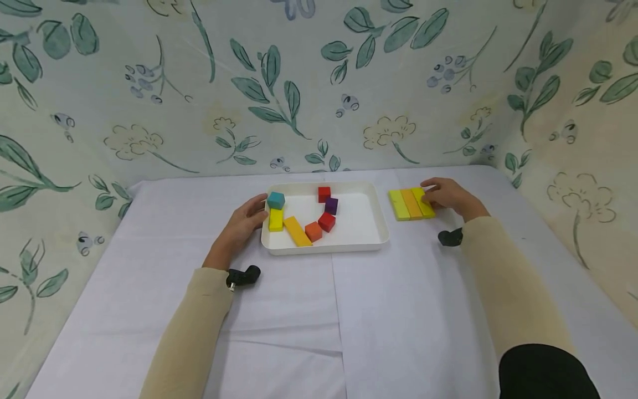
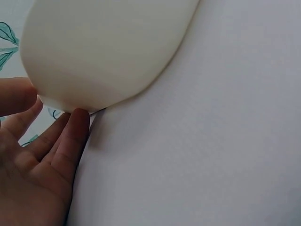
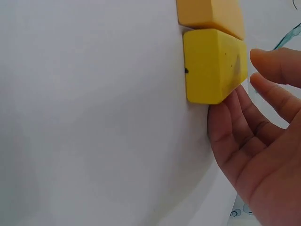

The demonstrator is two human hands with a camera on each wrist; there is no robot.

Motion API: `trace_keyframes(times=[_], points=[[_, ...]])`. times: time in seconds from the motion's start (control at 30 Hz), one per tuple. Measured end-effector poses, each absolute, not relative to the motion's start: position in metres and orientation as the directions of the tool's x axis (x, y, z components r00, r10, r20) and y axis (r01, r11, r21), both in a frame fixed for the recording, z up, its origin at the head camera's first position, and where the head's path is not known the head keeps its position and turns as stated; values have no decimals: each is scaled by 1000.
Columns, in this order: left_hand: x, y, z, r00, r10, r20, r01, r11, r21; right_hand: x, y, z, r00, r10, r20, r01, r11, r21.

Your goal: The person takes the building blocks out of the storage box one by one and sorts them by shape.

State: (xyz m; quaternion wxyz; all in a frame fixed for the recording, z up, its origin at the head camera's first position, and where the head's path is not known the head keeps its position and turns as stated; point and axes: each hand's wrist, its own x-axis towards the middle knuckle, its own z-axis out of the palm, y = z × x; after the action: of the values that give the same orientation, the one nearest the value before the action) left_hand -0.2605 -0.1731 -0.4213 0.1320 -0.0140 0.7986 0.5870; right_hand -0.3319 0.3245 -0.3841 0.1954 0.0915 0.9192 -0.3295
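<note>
A white tray (image 1: 356, 224) lies on the table with several coloured blocks in a curved row. My left hand (image 1: 244, 221) is at its left end, and in the left wrist view the fingertips (image 2: 81, 117) touch the tray's outer wall (image 2: 108, 52). Just inside that end are a teal cube (image 1: 276, 200) and a yellow block (image 1: 276, 220). Right of the tray, my right hand (image 1: 446, 195) rests its fingers along the outer side of a yellow block (image 3: 202, 66), its thumb (image 3: 273, 63) apart from it. An orange block (image 1: 411, 204) and a yellow-green block (image 1: 398, 205) lie alongside.
Further round the tray's row come a long yellow-orange block (image 1: 297, 231), an orange cube (image 1: 313, 231), a red cube (image 1: 327, 222), a purple cube (image 1: 331, 206) and another red cube (image 1: 324, 194). White cloth (image 1: 279, 321) covers the table; a leaf-patterned curtain (image 1: 309, 83) hangs behind.
</note>
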Motion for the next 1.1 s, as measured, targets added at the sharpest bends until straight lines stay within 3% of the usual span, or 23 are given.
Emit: trace_keyframes(times=[0.43,0.53,0.63,0.77,0.93,1.1], points=[[-261,-173,-423,-962,150,-228,-174,307,936,-332,320,-377,-902,18,-432,264,814,-517],[-259,-174,-422,-964,147,-222,-172,291,941,-329,315,-371,-951,19,-310,187,831,-523],[-259,-174,-422,-964,153,-218,-169,280,945,-324,304,-360,-996,16,-86,60,837,-544],[-257,-174,-421,-964,153,-219,-169,284,944,-321,279,-343,-988,-44,145,-119,816,-566],[-257,-175,-420,-963,155,-222,-175,270,947,-317,241,-320,-947,-185,262,-302,786,-539],[-255,-173,-415,-962,150,-230,-185,268,946,-309,193,-303,-907,-364,212,-421,764,-488]])
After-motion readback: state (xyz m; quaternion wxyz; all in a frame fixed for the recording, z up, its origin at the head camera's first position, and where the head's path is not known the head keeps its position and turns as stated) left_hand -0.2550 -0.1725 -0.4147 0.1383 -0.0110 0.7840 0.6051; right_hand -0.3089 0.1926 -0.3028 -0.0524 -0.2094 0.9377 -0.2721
